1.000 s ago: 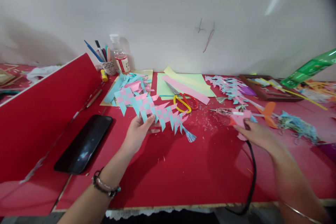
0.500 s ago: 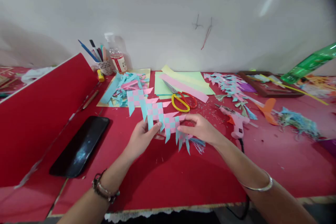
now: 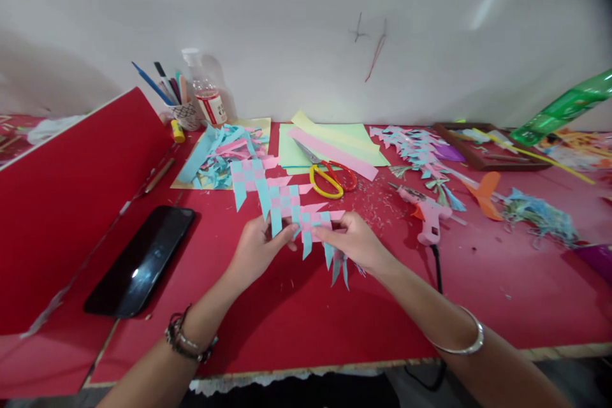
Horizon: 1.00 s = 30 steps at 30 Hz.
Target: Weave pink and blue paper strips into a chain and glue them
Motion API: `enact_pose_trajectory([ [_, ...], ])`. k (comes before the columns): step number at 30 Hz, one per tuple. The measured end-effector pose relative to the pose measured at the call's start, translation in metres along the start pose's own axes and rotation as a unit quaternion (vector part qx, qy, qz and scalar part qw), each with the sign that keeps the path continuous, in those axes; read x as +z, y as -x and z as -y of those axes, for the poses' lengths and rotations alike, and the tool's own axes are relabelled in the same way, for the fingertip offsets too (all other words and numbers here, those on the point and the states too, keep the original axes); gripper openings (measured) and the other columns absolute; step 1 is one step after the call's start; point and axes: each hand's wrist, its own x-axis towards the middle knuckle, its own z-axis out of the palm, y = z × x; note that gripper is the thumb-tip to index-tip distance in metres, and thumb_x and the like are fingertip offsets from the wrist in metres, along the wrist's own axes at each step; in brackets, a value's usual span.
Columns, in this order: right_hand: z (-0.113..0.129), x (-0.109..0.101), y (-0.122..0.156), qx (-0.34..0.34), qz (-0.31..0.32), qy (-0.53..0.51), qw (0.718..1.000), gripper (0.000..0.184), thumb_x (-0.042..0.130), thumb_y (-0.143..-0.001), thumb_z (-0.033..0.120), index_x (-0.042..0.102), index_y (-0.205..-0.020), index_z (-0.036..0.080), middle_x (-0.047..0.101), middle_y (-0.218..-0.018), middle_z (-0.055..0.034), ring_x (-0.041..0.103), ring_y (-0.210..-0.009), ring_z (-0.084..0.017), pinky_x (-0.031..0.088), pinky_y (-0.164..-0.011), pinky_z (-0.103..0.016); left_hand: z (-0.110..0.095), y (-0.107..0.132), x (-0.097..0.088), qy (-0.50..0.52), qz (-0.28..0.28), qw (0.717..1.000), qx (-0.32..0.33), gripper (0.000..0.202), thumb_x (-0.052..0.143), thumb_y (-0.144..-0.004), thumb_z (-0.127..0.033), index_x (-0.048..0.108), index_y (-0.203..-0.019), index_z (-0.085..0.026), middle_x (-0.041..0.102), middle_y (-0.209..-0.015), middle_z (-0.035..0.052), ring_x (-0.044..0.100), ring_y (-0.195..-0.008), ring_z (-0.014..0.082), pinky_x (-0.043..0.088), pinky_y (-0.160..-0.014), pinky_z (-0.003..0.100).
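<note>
A woven paper strip chain (image 3: 285, 199) in pink and light blue, with pointed strip ends, is held up between my hands above the red table. My left hand (image 3: 258, 248) pinches its lower middle from the left, thumb in front. Closed on its lower right end is my right hand (image 3: 356, 242), which covers part of the weave. Strip ends and a bit of tassel hang below my right fingers. Just behind the chain lie scissors (image 3: 329, 180) with one yellow and one red handle.
A pink glue gun (image 3: 427, 213) lies right, its cord running off the front edge. Left are a black phone (image 3: 141, 261) and a red panel (image 3: 81, 204). Behind sit paper scraps (image 3: 224, 153), coloured sheets (image 3: 335, 146), a pen cup (image 3: 184, 116), a bottle (image 3: 210, 102) and another woven chain (image 3: 411, 150).
My right hand has shifted slightly left along the chain, and its fingers now cover more of the weave. Less of the tassel shows. My left hand keeps its hold.
</note>
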Motion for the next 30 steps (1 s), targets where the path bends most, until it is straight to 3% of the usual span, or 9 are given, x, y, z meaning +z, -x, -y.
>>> enact_pose_trajectory([
  [4, -0.0005, 0.0012, 0.0019, 0.000, 0.003, -0.001, 1.000, 0.032, 0.061, -0.065, 0.035, 0.063, -0.091, 0.016, 0.065, -0.074, -0.0048, 0.062, -0.066, -0.017, 0.037, -0.032, -0.014, 0.0000, -0.0003, -0.0005, -0.007, -0.002, 1.000, 0.005, 0.018, 0.051, -0.076, -0.032, 0.055, -0.071, -0.016, 0.062, -0.056, -0.0034, 0.057, -0.053, 0.0103, 0.041, -0.054, 0.019],
  [13, 0.0032, 0.0015, 0.0038, -0.010, -0.012, 0.015, 1.000, 0.028, 0.059, -0.067, 0.035, 0.065, -0.086, 0.015, 0.066, -0.072, -0.0038, 0.056, -0.051, -0.009, 0.034, -0.032, -0.014, -0.0025, 0.0005, 0.0000, 0.026, 0.017, 0.999, -0.007, 0.018, 0.049, -0.077, -0.032, 0.053, -0.069, -0.016, 0.059, -0.053, -0.0039, 0.055, -0.050, 0.0092, 0.041, -0.051, 0.019],
  [30, 0.0029, 0.0039, 0.0054, -0.022, -0.024, 0.024, 0.999, 0.027, 0.058, -0.068, 0.034, 0.065, -0.085, 0.015, 0.062, -0.064, -0.0007, 0.044, -0.042, -0.005, 0.030, -0.035, -0.015, -0.0041, -0.0010, 0.0015, 0.045, 0.040, 0.998, -0.007, 0.022, 0.048, -0.079, -0.031, 0.050, -0.062, -0.016, 0.050, -0.048, -0.0054, 0.048, -0.045, 0.0064, 0.037, -0.048, 0.017],
])
